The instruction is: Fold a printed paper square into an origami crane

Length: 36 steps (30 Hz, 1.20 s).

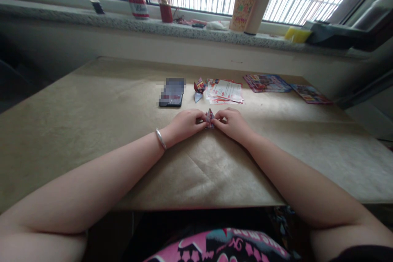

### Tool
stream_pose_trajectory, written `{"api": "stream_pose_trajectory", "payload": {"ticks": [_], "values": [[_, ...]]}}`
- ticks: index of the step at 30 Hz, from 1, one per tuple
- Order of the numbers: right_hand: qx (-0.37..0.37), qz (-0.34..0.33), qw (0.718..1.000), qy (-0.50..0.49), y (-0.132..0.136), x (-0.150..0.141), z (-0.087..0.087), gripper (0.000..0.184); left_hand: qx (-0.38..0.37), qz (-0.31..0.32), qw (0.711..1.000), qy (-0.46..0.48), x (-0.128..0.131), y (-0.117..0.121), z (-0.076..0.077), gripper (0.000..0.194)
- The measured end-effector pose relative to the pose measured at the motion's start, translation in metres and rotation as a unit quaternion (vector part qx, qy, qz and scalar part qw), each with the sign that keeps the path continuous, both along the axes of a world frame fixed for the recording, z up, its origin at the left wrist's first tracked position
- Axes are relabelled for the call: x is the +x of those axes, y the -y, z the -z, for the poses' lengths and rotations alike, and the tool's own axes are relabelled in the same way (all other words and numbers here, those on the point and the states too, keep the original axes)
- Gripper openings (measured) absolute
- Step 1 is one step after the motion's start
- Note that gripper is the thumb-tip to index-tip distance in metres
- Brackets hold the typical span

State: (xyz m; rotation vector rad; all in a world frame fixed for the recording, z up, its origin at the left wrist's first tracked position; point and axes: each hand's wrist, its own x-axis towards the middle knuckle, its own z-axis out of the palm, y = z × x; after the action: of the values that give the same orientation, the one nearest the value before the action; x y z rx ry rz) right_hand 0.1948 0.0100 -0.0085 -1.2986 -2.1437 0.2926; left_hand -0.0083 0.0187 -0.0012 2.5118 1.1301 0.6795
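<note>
My left hand [184,125] and my right hand [231,123] meet at the middle of the table, and their fingertips pinch a small folded paper piece [209,118] with a dark printed pattern. The fingers hide much of its shape. Farther ahead lies a second folded paper figure [199,88], printed in red and blue. Beside it is a loose stack of printed paper sheets [224,91]. A smartphone [172,92] lies face up to its left, with its screen blurred. A silver bangle [160,138] circles my left wrist.
Brown kraft paper [196,172] covers the tabletop. Two printed booklets [267,83] [310,94] lie at the far right. Along the granite window sill [123,19] stand a red can [136,2], a small red jar [166,11], a patterned cup [242,10] and a yellow sponge [297,35].
</note>
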Motion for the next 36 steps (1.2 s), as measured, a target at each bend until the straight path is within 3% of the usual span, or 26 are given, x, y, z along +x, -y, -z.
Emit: {"api": "stream_pose_trajectory", "payload": {"ticks": [11,17,23,36], "values": [[0.024,0.034,0.998,0.047,-0.0043,-0.0037,0.0073,0.014,-0.006,-0.026,0.999,0.041,0.0020,-0.0027,0.0046,0.022],[-0.019,0.043,0.998,0.032,-0.0058,-0.0046,0.0079,0.015,0.050,0.029,0.994,0.087,0.0014,-0.0023,0.0072,0.022],[-0.027,0.040,0.998,0.051,-0.0065,-0.0054,0.0066,0.018,0.051,0.005,0.997,0.051,0.0004,-0.0022,0.0090,0.024],[-0.033,0.051,0.997,0.056,-0.0072,-0.0054,0.0053,0.019,0.101,0.044,0.993,-0.031,-0.0003,0.0007,0.0082,0.022]]}}
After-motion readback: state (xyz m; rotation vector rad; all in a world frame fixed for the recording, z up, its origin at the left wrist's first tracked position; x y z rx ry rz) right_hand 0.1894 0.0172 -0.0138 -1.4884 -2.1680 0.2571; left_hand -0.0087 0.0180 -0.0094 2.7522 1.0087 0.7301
